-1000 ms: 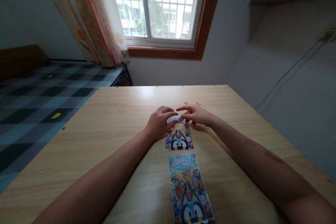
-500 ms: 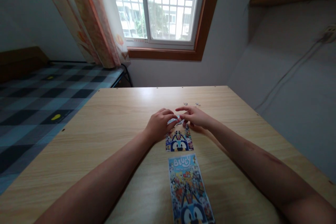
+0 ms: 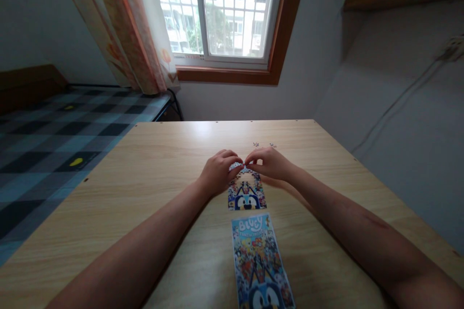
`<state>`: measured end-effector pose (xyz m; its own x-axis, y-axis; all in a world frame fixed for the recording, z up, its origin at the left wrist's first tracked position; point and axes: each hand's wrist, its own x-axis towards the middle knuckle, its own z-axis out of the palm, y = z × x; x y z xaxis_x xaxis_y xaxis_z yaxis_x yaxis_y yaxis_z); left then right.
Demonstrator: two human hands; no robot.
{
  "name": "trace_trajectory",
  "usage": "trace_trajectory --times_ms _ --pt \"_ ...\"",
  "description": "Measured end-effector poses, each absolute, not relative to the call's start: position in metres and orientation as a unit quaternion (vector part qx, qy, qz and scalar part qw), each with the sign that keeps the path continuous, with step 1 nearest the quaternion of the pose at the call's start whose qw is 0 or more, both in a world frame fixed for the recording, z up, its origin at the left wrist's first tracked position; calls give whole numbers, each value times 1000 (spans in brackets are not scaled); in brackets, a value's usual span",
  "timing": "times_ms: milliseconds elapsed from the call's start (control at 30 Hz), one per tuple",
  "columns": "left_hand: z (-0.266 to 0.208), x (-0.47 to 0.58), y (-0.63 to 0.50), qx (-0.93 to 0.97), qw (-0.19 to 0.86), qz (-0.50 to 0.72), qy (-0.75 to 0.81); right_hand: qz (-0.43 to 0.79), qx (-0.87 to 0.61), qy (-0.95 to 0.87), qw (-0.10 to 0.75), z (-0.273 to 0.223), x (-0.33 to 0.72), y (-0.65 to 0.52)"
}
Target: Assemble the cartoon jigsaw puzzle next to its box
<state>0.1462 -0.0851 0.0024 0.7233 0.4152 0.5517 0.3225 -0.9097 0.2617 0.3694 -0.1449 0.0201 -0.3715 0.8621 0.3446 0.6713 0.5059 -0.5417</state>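
A partly joined jigsaw puzzle (image 3: 247,198) lies on the wooden table, a blue cartoon dog's face along its near edge and a gap of bare wood in its middle. Over the far part of it, my left hand (image 3: 219,172) and my right hand (image 3: 271,162) meet, fingertips nearly touching. Both are closed in a pinch on a small puzzle piece (image 3: 244,165), mostly covered by the fingers. Nearer to me lies the puzzle box (image 3: 259,256), labelled "Bluey", its picture matching the puzzle.
Loose puzzle pieces (image 3: 255,144) and a second small group (image 3: 272,145) lie beyond my right hand. The wooden table (image 3: 145,169) reaches toward a wall with a barred window (image 3: 235,14). A bed with a checked cover (image 3: 83,120) stands at the left.
My right hand's raised index finger has come down into a pinch, and its fingertips have moved in against those of my left hand. My left hand has barely moved.
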Motion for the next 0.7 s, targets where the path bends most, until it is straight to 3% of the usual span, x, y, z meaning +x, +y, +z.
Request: trace_trajectory --times_ms 200,433,700 --pt "1 144 -81 900 102 344 247 117 -486 -832 242 22 372 -146" --pt "-5 143 -73 901 51 306 303 78 -463 -867 169 18 367 -151" --pt "-7 144 -74 912 37 268 307 51 -435 -882 171 15 364 -152"
